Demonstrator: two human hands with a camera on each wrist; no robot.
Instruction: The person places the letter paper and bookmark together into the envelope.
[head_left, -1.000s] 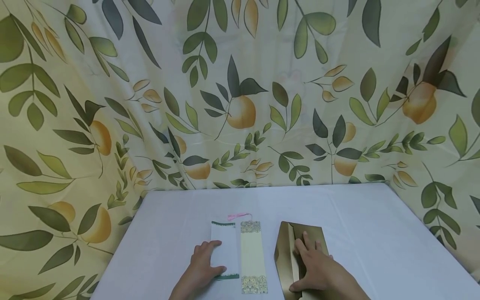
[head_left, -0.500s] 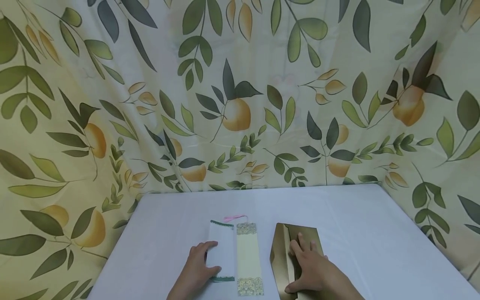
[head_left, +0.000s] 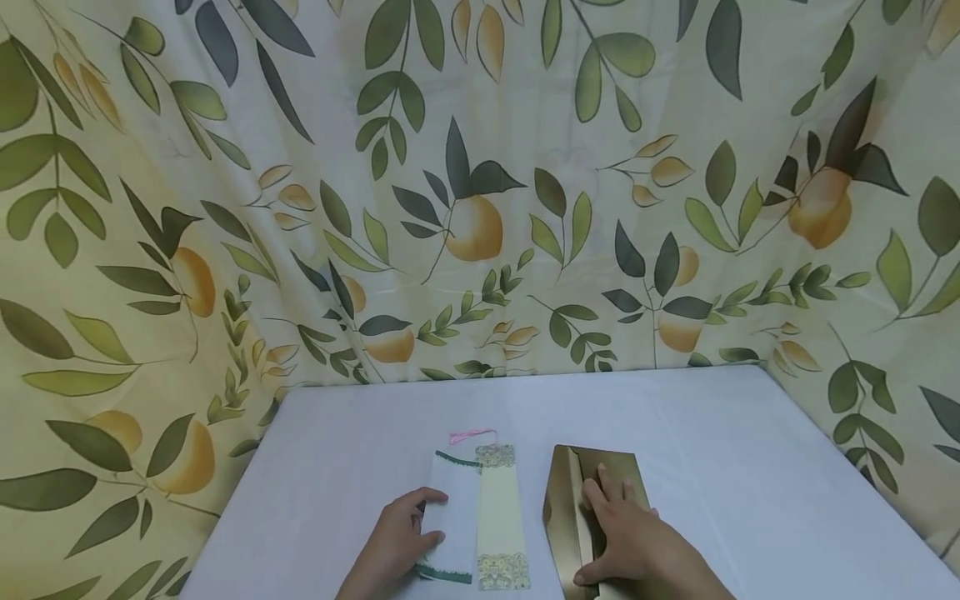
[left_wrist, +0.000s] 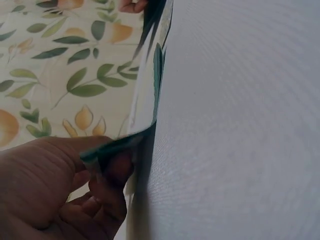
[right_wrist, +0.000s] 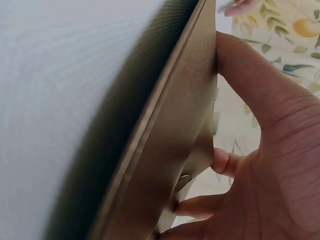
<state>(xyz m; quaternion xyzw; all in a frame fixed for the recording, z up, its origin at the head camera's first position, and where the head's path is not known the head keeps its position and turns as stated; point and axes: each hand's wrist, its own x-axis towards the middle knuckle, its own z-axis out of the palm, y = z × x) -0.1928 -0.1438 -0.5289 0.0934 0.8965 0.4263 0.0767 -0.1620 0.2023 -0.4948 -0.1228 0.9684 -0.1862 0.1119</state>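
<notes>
In the head view my left hand (head_left: 401, 533) pinches the left side of a white card (head_left: 453, 521) with green trim at both short ends. Its held edge bends up from the table, thumb and fingers on either side of the green trim (left_wrist: 117, 146) in the left wrist view. Right beside the card lies a cream bookmark (head_left: 498, 510) with patterned ends and a pink tassel (head_left: 471, 435). My right hand (head_left: 626, 533) holds a gold envelope (head_left: 561, 517), its flap side to the left, thumb and fingers spread across the opening.
A white tabletop (head_left: 735, 467) extends around these items. Behind and beside it hangs a curtain (head_left: 420, 317) printed with leaves and oranges.
The left hand has shifted the white card to the right, so its upper corner now meets the bookmark. The right hand keeps its place on the envelope.
</notes>
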